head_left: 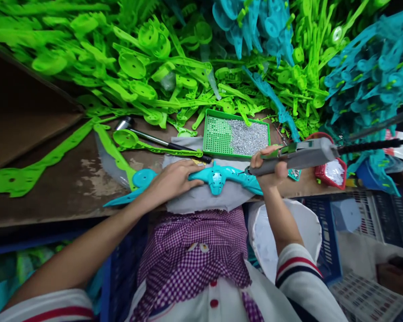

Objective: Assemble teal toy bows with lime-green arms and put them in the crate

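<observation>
A blue plastic toy bow (216, 180) lies across a grey cloth (201, 201) at the bench's front edge. My left hand (176, 181) rests on its left arm, with thumb and fingers closed around the plastic. In my right hand (267, 172) is a grey electric screwdriver (295, 156), held nearly level with the fingers wrapped round its body. Its thin bit points left and meets the right part of the blue piece. Behind the piece stands a green perforated tray (218, 134) with many small screws (250, 136) heaped in its right half.
Green plastic parts (130, 67) pile up along the back, with blue parts (372, 67) at the right. A hammer (154, 136) lies left of the tray. A red basket (331, 172) stands to the right. A white-lined bin (289, 223) sits below the bench edge.
</observation>
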Demonstrator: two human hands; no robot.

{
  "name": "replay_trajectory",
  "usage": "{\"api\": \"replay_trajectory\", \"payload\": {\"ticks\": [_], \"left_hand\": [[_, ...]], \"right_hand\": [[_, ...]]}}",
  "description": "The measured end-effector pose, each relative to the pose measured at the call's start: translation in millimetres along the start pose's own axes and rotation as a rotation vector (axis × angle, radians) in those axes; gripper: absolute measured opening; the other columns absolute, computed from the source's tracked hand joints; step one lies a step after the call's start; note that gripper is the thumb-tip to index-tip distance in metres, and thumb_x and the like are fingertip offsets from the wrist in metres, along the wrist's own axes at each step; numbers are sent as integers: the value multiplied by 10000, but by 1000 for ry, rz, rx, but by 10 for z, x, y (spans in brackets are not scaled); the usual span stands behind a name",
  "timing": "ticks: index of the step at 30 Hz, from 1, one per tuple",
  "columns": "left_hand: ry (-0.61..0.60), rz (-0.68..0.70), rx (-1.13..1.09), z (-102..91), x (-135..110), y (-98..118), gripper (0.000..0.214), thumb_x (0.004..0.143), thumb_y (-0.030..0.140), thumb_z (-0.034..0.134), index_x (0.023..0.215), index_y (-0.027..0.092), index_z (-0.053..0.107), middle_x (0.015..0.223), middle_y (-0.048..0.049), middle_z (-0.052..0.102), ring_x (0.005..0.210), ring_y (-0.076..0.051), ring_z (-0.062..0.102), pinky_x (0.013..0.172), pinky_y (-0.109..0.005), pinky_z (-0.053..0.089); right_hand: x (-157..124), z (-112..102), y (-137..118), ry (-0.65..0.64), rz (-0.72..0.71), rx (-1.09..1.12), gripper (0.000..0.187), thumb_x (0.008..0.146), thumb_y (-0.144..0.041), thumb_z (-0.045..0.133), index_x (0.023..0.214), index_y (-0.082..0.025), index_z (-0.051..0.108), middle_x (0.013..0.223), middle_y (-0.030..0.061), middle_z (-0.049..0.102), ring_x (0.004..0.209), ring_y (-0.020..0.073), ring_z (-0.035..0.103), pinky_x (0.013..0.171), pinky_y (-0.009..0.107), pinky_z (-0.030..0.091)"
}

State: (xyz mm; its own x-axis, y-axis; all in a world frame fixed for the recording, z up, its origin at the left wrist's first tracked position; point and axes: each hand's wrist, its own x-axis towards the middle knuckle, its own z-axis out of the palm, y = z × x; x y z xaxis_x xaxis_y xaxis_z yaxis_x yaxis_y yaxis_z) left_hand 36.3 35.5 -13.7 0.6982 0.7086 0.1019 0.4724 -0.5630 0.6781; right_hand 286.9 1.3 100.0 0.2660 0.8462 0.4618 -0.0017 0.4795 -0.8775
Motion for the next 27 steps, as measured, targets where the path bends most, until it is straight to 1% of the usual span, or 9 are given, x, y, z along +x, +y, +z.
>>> {"api": "replay_trajectory", "payload": {"ticks": [2,7,10,13,17,23,27], "left_hand": [[0,-18,-4,-4,5,3,571,907,556,630,1364,216,656,1253,-119,694,1175,-316,624,1031,-445,484],[-9,-25,-13,-9,11,7,557,901,550,639,1359,234,661,1238,-105,702,1162,-310,631,1019,-442,490],[0,-18,-8,-3,9,3,550,899,534,649,1354,225,664,1244,-111,699,1170,-313,628,1034,-450,481],[1,-26,-6,-2,12,3,540,889,519,662,1341,225,675,1231,-114,704,1159,-317,633,1026,-456,486],[-2,-29,0,-9,21,8,523,888,513,661,1326,228,686,1216,-110,711,1157,-314,636,1022,-449,489],[5,-6,21,6,20,5,561,896,541,654,1348,209,669,1247,-118,701,1165,-315,632,1029,-440,484],[1,-17,27,18,11,1,532,905,507,657,1358,228,662,1248,-108,700,1156,-306,635,1020,-433,486]], "right_hand": [[-33,-22,51,15,15,9,483,724,-727,649,804,-254,592,481,-69,464,393,114,444,393,251,366],[0,-22,135,-24,87,45,462,703,-692,679,795,-244,609,460,-60,473,393,120,464,398,258,362],[-24,-14,104,-18,152,-13,500,658,-732,684,786,-255,605,462,-59,458,401,129,465,404,275,373],[-46,-9,60,-34,191,-91,547,641,-793,650,771,-266,588,476,-58,447,418,136,475,423,294,402],[-35,-25,64,-75,198,-109,557,662,-810,625,772,-266,583,485,-61,441,433,136,497,437,291,416],[-14,-59,202,-85,180,-78,540,671,-789,647,782,-265,580,490,-66,451,414,120,469,426,282,407],[-50,-76,286,-150,203,-39,519,664,-764,678,726,-260,567,483,-55,464,408,125,456,407,288,387]]}}
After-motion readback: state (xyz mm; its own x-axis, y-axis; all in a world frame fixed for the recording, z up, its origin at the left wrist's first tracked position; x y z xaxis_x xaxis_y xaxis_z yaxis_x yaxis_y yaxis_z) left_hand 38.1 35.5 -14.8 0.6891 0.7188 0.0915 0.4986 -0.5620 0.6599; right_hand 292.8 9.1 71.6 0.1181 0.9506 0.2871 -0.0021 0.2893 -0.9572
